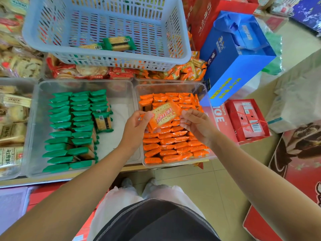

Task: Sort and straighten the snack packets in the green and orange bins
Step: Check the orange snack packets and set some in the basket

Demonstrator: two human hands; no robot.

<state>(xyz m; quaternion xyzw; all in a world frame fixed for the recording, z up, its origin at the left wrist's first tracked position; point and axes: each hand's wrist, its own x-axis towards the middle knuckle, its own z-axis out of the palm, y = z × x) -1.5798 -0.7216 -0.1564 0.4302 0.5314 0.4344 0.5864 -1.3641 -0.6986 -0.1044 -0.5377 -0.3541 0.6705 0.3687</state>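
Two clear plastic bins stand side by side. The left bin [119, 91] holds rows of green snack packets [76, 129] standing on edge, with bare floor on its right side. The right bin [173, 86] is packed with orange snack packets [173, 145]. Above that bin, one orange cracker packet [165, 114] is held flat, face up. My left hand [137, 126] pinches its left end and my right hand [196, 124] pinches its right end.
A pale blue slotted basket [107, 56] sits behind the bins with two green packets [118, 43] inside. Other snack bins lie at the left and back. A blue gift bag [238, 63] and red boxes [246, 119] stand to the right. Tiled floor lies below.
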